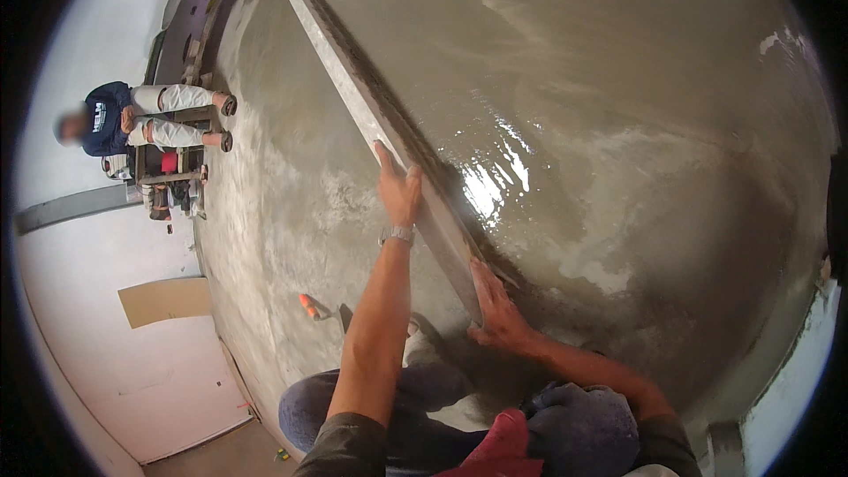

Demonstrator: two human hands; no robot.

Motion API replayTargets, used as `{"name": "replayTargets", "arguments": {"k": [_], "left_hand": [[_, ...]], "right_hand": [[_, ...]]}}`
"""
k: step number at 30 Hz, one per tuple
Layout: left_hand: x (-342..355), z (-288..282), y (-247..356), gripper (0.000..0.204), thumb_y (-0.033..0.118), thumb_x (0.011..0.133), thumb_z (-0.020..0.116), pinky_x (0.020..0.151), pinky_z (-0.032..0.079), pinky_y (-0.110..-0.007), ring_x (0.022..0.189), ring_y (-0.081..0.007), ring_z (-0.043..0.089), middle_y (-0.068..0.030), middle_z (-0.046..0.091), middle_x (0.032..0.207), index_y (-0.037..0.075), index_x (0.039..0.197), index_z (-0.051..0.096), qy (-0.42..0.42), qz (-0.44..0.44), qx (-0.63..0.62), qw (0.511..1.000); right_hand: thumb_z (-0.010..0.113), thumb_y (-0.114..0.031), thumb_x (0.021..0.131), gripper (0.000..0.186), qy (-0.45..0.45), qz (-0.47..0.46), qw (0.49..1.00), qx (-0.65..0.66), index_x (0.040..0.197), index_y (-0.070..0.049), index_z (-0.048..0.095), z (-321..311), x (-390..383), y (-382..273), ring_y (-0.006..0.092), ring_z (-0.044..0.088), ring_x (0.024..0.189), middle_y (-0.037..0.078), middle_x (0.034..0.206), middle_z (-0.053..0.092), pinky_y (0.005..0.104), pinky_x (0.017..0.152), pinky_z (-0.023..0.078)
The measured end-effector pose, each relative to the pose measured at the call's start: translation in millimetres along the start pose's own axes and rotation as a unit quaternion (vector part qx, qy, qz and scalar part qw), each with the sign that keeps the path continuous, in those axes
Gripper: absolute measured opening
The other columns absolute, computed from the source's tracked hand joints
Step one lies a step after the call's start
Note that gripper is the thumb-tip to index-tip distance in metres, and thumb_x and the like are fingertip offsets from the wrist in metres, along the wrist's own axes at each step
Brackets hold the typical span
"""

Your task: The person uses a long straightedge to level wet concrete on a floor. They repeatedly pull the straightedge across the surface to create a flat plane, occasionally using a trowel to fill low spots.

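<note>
A long, straight screed board, pale on its upper face, lies diagonally across wet grey concrete. Its far end reaches the upper left, and wet mix clings along its right edge. My left hand, with a metal watch at the wrist, grips the board partway along. Closer to me, my right hand is closed around the near end; some of its fingers are hidden. Left of my left forearm, a small tool with an orange handle rests on the floor.
A person in a dark top and light trousers sits at the left wall. Beside them is a wooden stand with assorted items. A brown panel is against the white wall. Shiny water pools right of the board. A pale wall edge borders the right.
</note>
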State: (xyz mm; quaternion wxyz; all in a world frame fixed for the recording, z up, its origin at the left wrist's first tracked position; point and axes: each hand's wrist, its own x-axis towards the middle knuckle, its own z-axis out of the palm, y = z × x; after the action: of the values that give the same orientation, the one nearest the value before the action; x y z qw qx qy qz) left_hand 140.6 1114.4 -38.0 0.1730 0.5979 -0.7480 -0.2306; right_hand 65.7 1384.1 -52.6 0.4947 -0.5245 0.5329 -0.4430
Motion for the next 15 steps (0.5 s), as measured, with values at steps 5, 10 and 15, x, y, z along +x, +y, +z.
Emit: {"name": "replayTargets", "arguments": {"k": [5, 10, 15], "left_hand": [[-17.3, 10.3, -1.4, 0.086, 0.019, 0.078, 0.06, 0.104, 0.038, -0.041, 0.125, -0.0436, 0.047, -0.0318, 0.041, 0.141, 0.002, 0.15, 0.018, 0.043, 0.036, 0.029, 0.998], [1.1, 10.5, 25.4, 0.085, 0.019, 0.079, 0.06, 0.102, 0.039, -0.043, 0.124, -0.0444, 0.048, -0.0301, 0.044, 0.139, 0.004, 0.151, 0.018, -0.034, -0.082, 0.015, 0.996], [-13.7, 20.4, 13.4, 0.086, 0.017, 0.079, 0.063, 0.101, 0.04, -0.042, 0.122, -0.0452, 0.049, -0.0303, 0.045, 0.138, 0.004, 0.151, 0.018, 0.044, 0.033, 0.034, 0.998]], "right_hand": [[0.076, -0.008, 0.067, 0.108, 0.005, -0.024, 0.999, -0.021, 0.148, 0.006, 0.007, -3.5, -23.8, 5.7, 0.0436, 0.016, 0.142, 0.028, 0.152, 0.016, 0.0462, 0.117, 0.018], [0.073, -0.009, 0.066, 0.106, 0.016, -0.003, 1.0, 0.005, 0.148, 0.006, 0.007, -16.9, -12.6, 8.0, 0.0447, 0.017, 0.142, 0.029, 0.152, 0.017, 0.0474, 0.117, 0.017], [0.074, -0.009, 0.067, 0.107, 0.008, -0.035, 0.999, -0.003, 0.148, 0.005, 0.006, -26.2, -29.4, 4.7, 0.043, 0.017, 0.142, 0.028, 0.152, 0.017, 0.0446, 0.117, 0.019]]}}
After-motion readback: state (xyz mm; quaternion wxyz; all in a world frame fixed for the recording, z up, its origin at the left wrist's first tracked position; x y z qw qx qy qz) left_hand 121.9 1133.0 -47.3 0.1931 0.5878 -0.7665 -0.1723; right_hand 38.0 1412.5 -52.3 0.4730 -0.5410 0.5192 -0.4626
